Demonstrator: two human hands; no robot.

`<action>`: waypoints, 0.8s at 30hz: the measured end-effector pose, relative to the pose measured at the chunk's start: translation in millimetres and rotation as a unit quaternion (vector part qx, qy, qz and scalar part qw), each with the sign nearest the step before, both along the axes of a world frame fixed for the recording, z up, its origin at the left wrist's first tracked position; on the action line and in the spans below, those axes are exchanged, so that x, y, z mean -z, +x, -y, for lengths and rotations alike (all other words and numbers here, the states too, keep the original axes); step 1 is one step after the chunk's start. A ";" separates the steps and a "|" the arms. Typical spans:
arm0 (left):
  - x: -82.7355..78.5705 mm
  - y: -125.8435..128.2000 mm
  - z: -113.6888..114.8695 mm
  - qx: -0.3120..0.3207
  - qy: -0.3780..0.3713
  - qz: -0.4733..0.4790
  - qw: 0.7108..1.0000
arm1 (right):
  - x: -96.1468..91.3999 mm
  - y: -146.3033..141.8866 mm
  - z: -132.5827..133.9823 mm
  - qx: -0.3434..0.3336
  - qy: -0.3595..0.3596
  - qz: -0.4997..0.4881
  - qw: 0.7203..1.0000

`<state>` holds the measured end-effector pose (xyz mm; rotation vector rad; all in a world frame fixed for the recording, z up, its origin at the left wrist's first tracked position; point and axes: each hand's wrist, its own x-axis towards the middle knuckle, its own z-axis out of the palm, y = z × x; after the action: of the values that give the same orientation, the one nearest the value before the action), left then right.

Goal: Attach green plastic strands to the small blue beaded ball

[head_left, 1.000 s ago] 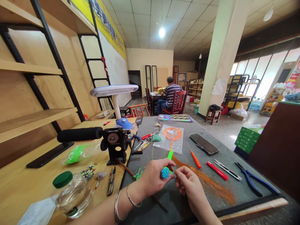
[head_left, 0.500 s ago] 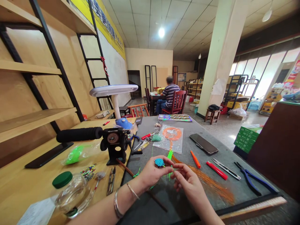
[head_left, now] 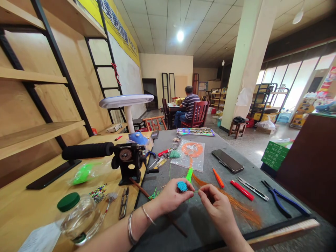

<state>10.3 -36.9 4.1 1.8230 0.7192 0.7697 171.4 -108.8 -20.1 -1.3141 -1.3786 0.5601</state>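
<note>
A round cluster of blue beads (head_left: 182,186) sits against the fingers of my left hand (head_left: 169,197), which is closed on it. From my left fingertips a thin green strand (head_left: 196,191) stretches sideways to my right hand (head_left: 216,206), whose thumb and forefinger pinch its other end. Just beyond my left hand lies a bundle of bright green strands (head_left: 189,174). Long orange-brown strands (head_left: 243,207) fan out across the dark mat, passing behind my right hand. A thin brown stick (head_left: 177,226) runs partly hidden beneath my left forearm.
To the left stand a black hand-crank winder (head_left: 130,162) and a green-lidded jar (head_left: 78,217). On the right lie a phone (head_left: 228,161), a red marker (head_left: 242,190), tweezers (head_left: 252,188) and blue-handled pliers (head_left: 285,199). Farther back, a person (head_left: 190,106) sits at another table.
My right hand has drawn away to the right from my left, and the green strand between them now shows. The blue bead cluster has tilted and shifted slightly right and down.
</note>
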 end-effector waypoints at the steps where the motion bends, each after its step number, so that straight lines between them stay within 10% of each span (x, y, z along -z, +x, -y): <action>1: 0.1 -0.2 -0.3 0.001 0.006 -0.006 1.000 | -0.5 2.2 0.5 0.003 0.005 0.009 1.000; 7: 1.2 0.6 -3.0 -0.017 -0.056 0.009 0.998 | 5.3 18.4 1.4 0.038 0.009 0.034 0.999; 15: -1.8 3.5 16.2 -0.082 0.149 -0.009 0.985 | 12.6 -3.2 -6.1 0.004 -0.086 -0.098 0.992; 24: 0.7 0.4 12.8 -0.062 0.195 -0.038 0.978 | 0.9 -10.8 -5.8 -0.054 -0.162 -0.214 0.962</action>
<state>10.8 -49.7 3.4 2.1858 0.7760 0.9811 160.7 -103.0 -21.0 -1.2790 -1.0281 1.1126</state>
